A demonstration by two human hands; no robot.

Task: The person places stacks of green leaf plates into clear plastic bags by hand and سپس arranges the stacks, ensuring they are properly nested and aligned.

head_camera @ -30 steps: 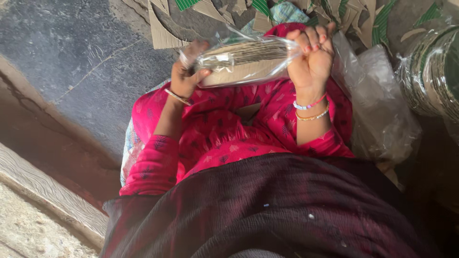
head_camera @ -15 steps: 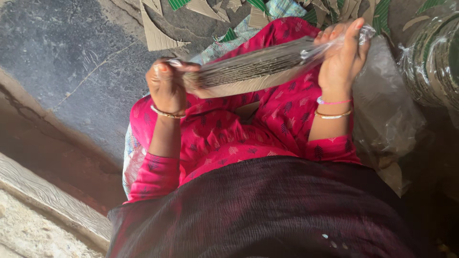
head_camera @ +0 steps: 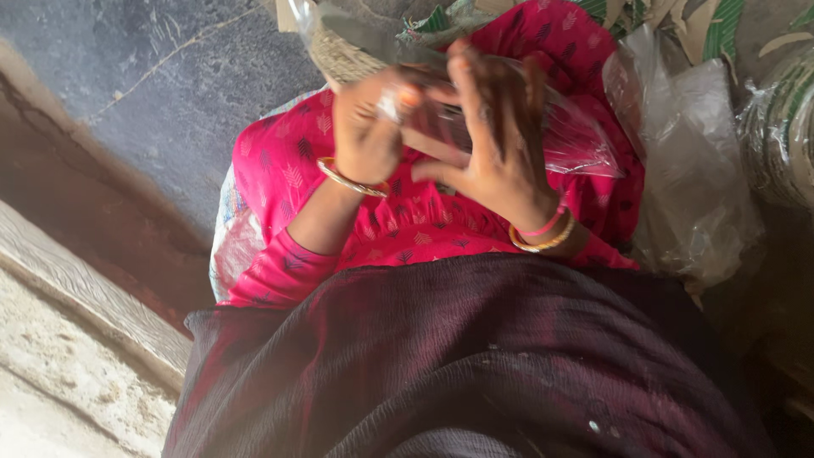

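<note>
While the left hand point(head_camera: 366, 136) pinches the clear crinkly plastic packet point(head_camera: 585, 140) (contents blurred), the right hand point(head_camera: 500, 140), fingers splayed, presses it at three o'clock.

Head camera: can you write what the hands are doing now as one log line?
left hand: grips clear plastic packet | right hand: fingers spread on packet | packet: over pink lap | blurred

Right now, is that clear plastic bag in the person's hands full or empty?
Cannot tell. The clear plastic bag is blurred; a woven bundle shows beside the left hand and right hand.
</note>
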